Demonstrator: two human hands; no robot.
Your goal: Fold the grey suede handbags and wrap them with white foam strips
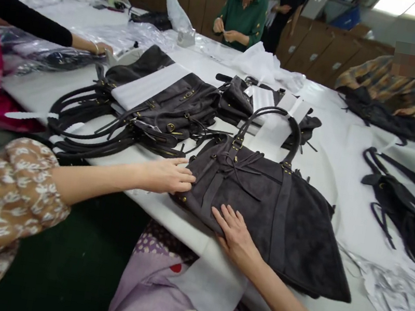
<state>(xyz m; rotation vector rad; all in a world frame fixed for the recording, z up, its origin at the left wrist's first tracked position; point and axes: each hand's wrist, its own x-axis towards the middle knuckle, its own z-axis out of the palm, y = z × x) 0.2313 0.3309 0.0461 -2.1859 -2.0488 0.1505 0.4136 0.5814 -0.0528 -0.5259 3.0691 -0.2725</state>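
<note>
Fingers (pixel 187 177) of the left hand (pixel 165 176): outstretched, slightly parted, resting on the left end of the dark handbag (pixel 263 201); closed round nothing that shows.
Fingers of the right hand (pixel 237 236): spread and laid flat on the front of the handbag, near its lower edge; they clasp nothing.
Black sleeve (pixel 25 13): at far left, a co-worker's arm reaching over plastic-wrapped goods (pixel 50 54).
Bag stack (pixel 198 99): left of the handbag, dark, with looped handles bunched toward the left and a white strip (pixel 149 86) across the top.
Green shirt (pixel 252 23): a co-worker at the far side, both hands together in front.
Handbag: on the table (pixel 351 215), before the person, both handles raised and a thin cord tied near the left one.
Plaid shirt (pixel 380 80): a co-worker bent over another dark bag (pixel 378 111).
Right edge: more dark bags (pixel 410 219), with crumpled clear plastic (pixel 404 305) nearer the person.
</note>
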